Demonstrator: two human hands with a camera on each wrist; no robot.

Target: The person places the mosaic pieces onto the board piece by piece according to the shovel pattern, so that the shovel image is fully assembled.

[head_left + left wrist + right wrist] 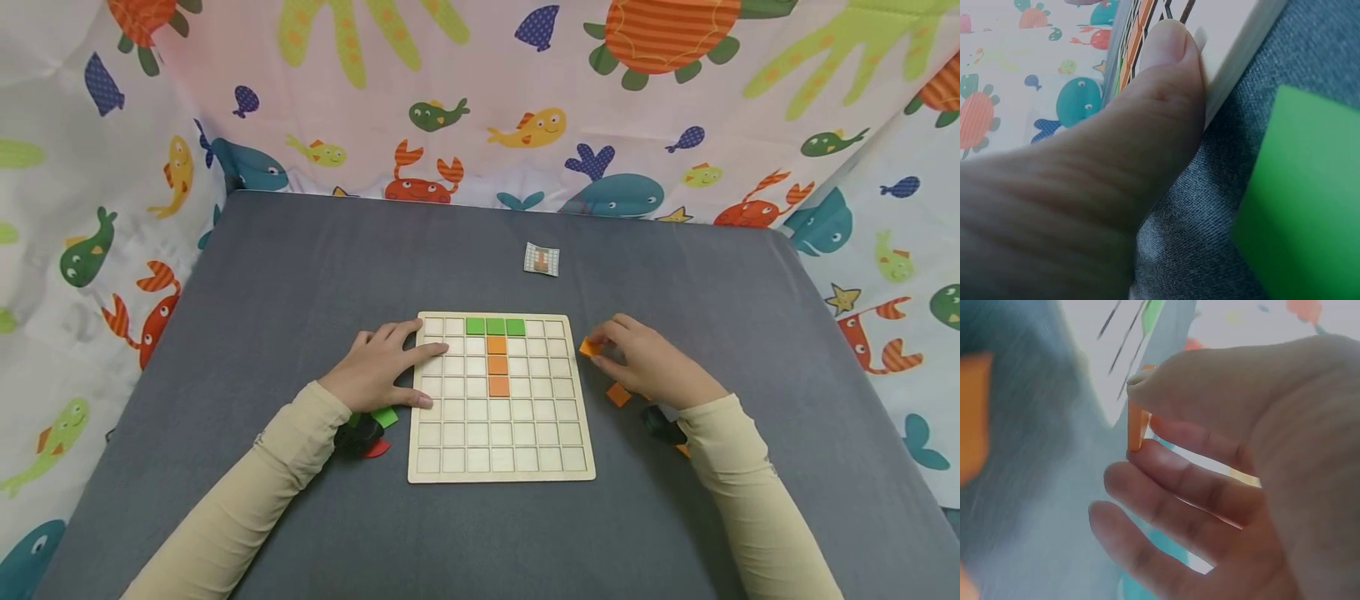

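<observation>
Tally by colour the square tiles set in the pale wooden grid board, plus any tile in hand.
Green square tiles in the pale wooden grid board: 3
Orange square tiles in the board: 3
Orange tile pinched by the right hand: 1
Total: 7

The small card (542,259) was too tiny for me to read. A black wrist device (362,435) partly covered a red piece (377,449), and the right sleeve (750,492) an orange tile (683,451).
</observation>
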